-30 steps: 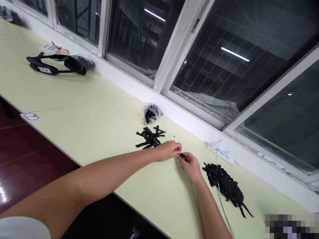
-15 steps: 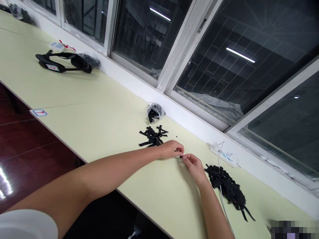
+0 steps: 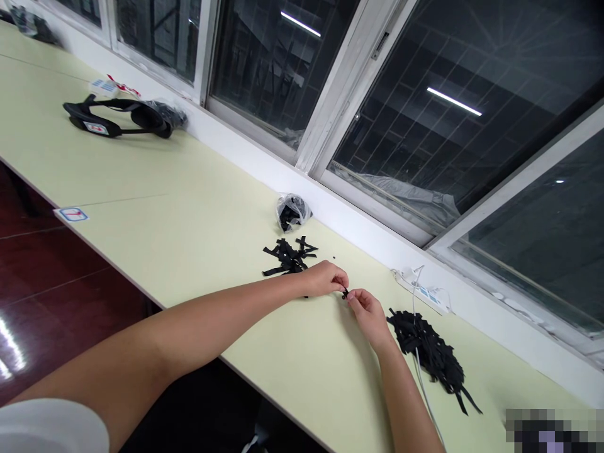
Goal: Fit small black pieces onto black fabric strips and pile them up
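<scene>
On a pale table point(image 3: 189, 245) by dark windows point(image 3: 401, 113), two hands, the left hand point(image 3: 326, 278) and the right hand point(image 3: 368, 314), pinch one small black strap point(image 3: 345, 293) between their fingertips. The bit that shows runs more up and down, while a second ago a longer bit slanted across; which way its end points is too small to tell. Around them lie two black heaps, the small heap point(image 3: 289, 257) by the left wrist and the big heap point(image 3: 429, 352) beside the right arm, then one bag point(image 3: 292, 212) near the wall.
</scene>
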Demonstrator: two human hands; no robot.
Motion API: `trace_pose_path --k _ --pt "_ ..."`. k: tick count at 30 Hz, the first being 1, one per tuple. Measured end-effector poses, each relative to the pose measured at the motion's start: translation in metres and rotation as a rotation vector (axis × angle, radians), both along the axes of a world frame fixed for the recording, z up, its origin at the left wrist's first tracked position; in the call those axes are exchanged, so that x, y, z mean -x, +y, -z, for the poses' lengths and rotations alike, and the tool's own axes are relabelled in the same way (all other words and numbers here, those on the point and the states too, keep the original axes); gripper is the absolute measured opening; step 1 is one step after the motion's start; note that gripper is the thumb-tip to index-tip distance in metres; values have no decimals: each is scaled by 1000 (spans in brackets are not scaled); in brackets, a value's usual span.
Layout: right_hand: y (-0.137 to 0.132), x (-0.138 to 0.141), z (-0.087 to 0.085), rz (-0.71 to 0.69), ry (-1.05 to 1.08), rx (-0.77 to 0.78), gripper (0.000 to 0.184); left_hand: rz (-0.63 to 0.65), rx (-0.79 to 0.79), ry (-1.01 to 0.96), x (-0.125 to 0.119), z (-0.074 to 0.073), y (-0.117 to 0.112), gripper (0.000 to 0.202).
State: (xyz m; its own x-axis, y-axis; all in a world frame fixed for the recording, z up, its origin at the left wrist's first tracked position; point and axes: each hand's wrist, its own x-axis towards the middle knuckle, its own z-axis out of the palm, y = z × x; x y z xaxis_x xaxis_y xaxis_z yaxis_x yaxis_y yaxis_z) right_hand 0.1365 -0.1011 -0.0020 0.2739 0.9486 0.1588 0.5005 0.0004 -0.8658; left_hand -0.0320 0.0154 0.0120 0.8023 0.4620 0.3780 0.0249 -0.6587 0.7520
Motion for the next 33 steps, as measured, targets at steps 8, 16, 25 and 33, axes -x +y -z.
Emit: trace_pose_path --k 8,16,25,33 --pt "-3 4 -5 -50 -123 -45 38 38 -194 0 2 1 0 8" --pt "-4 3 -5 -29 -127 -28 39 -59 -158 69 4 -1 -4 13" --pt "-3 5 -4 -21 -127 -30 41 -28 -95 17 4 -2 -4 9" --pt "-3 5 -6 -1 -138 -56 38 2 -202 5 3 -1 -1 13"
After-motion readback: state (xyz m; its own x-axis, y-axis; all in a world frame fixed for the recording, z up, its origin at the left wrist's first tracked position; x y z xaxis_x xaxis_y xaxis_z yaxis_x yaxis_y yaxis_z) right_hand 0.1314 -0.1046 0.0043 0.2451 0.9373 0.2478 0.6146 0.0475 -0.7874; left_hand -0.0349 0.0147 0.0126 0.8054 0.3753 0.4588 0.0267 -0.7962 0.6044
